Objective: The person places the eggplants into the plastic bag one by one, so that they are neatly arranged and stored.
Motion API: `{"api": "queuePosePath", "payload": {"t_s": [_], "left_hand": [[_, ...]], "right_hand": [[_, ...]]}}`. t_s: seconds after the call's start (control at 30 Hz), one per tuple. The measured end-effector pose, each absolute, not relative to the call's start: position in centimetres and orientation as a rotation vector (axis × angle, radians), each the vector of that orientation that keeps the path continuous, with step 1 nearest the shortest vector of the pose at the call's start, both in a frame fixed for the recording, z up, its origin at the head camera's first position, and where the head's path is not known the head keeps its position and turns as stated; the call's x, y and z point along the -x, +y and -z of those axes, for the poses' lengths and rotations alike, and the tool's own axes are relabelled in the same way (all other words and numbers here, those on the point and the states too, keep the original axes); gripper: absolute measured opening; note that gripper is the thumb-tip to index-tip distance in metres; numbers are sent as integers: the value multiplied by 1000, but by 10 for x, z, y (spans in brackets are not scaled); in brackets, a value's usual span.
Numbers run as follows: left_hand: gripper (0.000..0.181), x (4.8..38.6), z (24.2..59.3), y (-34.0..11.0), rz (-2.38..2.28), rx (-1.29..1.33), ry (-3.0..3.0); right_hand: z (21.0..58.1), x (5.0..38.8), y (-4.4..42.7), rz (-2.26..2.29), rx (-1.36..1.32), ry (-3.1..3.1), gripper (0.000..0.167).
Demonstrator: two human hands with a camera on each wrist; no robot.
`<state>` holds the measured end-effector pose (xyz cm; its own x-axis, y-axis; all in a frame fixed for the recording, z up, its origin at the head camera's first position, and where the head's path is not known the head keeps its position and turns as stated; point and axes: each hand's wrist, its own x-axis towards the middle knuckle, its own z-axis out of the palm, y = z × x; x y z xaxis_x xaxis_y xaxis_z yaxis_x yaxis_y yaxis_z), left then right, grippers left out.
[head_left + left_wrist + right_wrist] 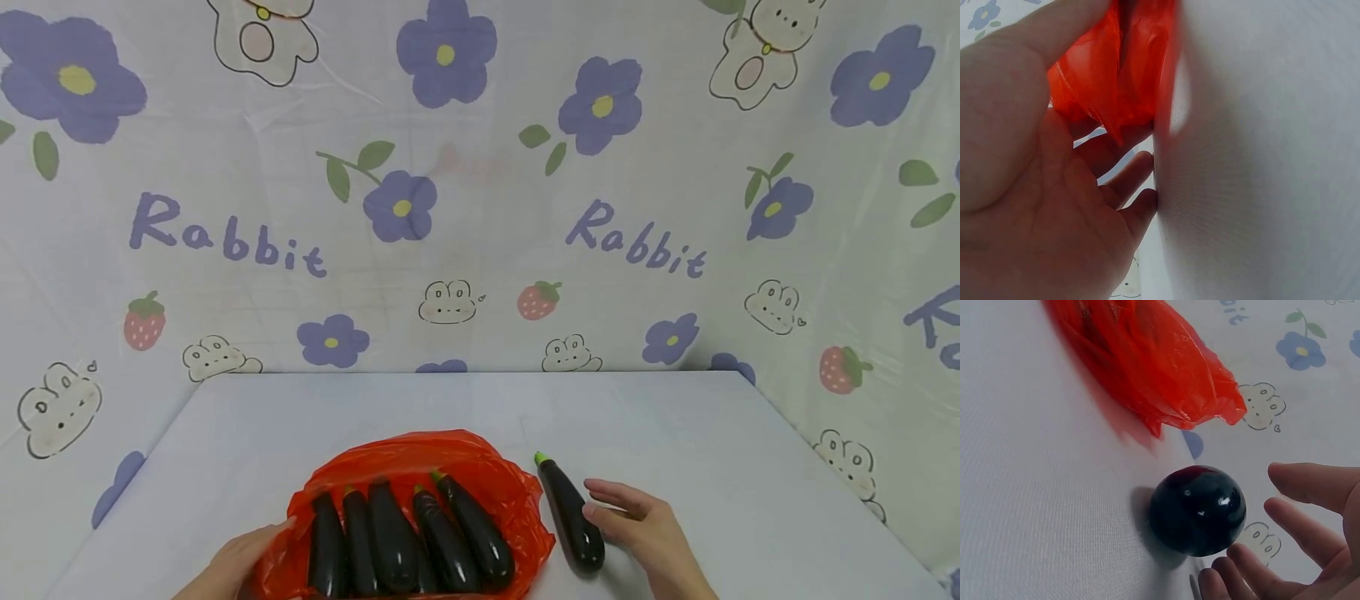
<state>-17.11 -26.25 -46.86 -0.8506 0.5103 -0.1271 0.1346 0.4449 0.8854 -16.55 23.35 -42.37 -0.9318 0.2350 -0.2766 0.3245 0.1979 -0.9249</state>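
A red plastic bag (420, 454) lies with its mouth spread wide, and several dark eggplants (393, 542) with green stem ends sit side by side inside. My left hand (234, 560) holds the bag's left side; in the left wrist view, the thumb and forefinger lie on either side of the red plastic (1138, 75). One loose eggplant (572, 517) rests on the table, right of the bag, its stem pointing away. Close along its right side is my right hand (648, 533), fingers spread. The right wrist view shows the eggplant's rounded end (1197, 511) near those fingers, not gripped.
The white table (675, 433) runs back to a hanging cloth (480, 250) printed with flowers, rabbits and strawberries. That cloth also covers both sides. The table's far edge lies well beyond the bag.
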Motion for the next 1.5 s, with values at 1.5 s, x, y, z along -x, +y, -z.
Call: {"api": "queuePosePath", "payload": {"t_s": [1.5], "left_hand": [[95, 162, 464, -261, -1455, -530, 2267]], "right_hand": [[430, 166, 231, 1715, -472, 2376, 34]]}}
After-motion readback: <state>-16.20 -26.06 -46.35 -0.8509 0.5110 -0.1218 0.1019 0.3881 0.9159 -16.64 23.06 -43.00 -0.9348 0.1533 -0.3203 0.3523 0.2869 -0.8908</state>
